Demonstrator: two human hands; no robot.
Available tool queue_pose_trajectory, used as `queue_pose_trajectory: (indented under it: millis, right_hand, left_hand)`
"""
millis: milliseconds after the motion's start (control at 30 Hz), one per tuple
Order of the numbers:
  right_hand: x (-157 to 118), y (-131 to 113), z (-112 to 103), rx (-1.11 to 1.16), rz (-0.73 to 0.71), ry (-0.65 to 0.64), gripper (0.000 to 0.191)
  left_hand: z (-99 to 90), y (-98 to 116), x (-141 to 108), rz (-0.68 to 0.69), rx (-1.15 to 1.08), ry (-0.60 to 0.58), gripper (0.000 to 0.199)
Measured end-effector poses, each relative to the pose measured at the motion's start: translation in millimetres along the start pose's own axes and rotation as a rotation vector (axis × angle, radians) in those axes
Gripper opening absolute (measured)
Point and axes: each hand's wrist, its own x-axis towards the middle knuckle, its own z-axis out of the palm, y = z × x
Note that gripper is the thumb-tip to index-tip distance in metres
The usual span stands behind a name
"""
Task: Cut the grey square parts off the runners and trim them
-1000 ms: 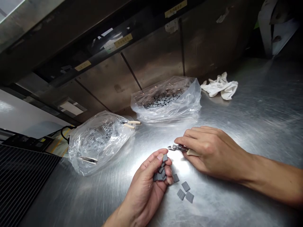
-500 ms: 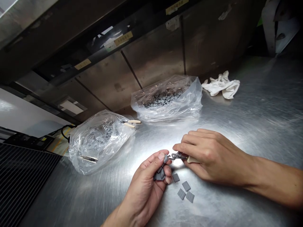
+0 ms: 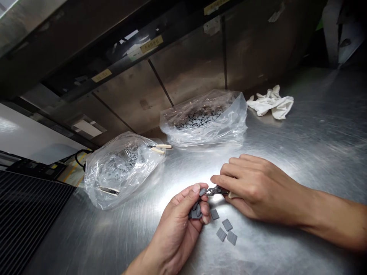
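At the far left, a black grid is lying beside the steel bench. Next, a clear plastic bag is resting on the bench with gray tiles inside it, and a pair of cutters with cream handles is lying just beside the top of this bag. A little further right and behind, a second plastic bag is holding many more gray tiles (they are looking small, flat and nearly square).

In the middle, the left hand is holding a small stack of gray pieces, and its grip is closed around them, with the thumb pressing on the top. The right hand is coming from the right side, and its grip is closed on small metal cutters, with a cream handle showing under the fingers. The metal tip is reaching the top piece of the stack and seems to be touching it, but I cannot tell how far the cutters are open.

Just right of the left hand, four loose pieces are lying apart on the bench. Further back on the right, white gloves are lying crumpled.
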Motion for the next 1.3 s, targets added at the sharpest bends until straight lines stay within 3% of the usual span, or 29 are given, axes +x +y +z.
queue_pose_trajectory:
  millis: [467, 700, 1300]
  right_hand:
    - [3.6, -0.9, -2.5, -0.118, 0.016, 0.03, 0.014]
    - [2.6, -3.0, -2.0, -0.129, 0.003, 0.035, 0.018]
    - [-1.1, -3.0, -0.8, -0.121, 0.005, -0.01, 0.015]
  left_hand:
    - [1.8, 1.1, -0.9, 0.0, 0.027, -0.026, 0.011]
    - [-0.3, -0.8, -0.4, -0.046, 0.08, -0.039, 0.029]
    - [-2.4, -0.4, 0.7, -0.044, 0.124, -0.036, 0.031]
